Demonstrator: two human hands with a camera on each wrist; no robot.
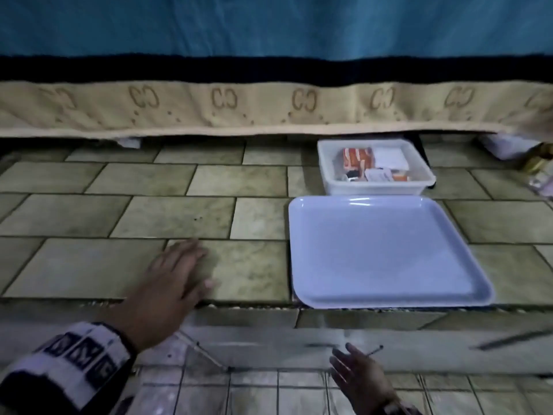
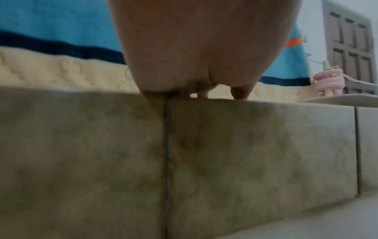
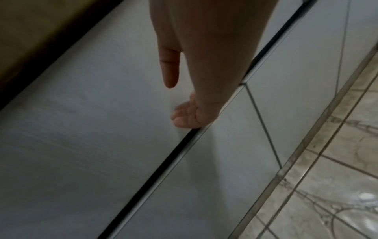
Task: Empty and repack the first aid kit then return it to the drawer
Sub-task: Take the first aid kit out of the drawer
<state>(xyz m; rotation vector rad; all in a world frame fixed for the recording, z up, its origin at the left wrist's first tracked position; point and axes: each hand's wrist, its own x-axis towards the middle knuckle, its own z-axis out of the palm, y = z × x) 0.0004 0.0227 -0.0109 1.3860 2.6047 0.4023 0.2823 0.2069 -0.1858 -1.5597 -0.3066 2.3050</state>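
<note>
- Head view: the first aid kit [image 1: 375, 167], a white open tub with orange and white packets inside, sat on the tiled ledge [image 1: 143, 217] at the far right, close under the hanging edge of a beige patterned blanket [image 1: 269, 106] with blue fabric above it.
- Just in front of the kit, nearly touching it, lay a pale blue tray [image 1: 386, 253] with nothing on it, reaching to the ledge's front edge.
- The left hand [image 1: 173, 280] lay flat on the tile left of the tray, fingers straight and spread, its grip released; a dark and white patterned sleeve [image 1: 68, 372] covered the wrist.
- The right hand [image 1: 359, 375] was lower, in front of the pale front face under the ledge, fingers loose and holding nothing.
- A bottle [image 1: 538, 163], blurred, stood at the far right edge.
- Left wrist view: the left hand's fingertips [image 2: 239, 93] pressed on top of the ledge, whose tiled front filled the frame. Behind stood the blanket, a pink coiled object [image 2: 329, 80] and a brown panelled door [image 2: 349, 48].
- Right wrist view: the right hand [image 3: 196, 67] hung over a grey panel [image 3: 81, 145], fingers gently curled at a dark seam [image 3: 163, 161], grasping nothing. Marbled floor tiles [image 3: 337, 177] showed to the right. The kit was out of sight here.
</note>
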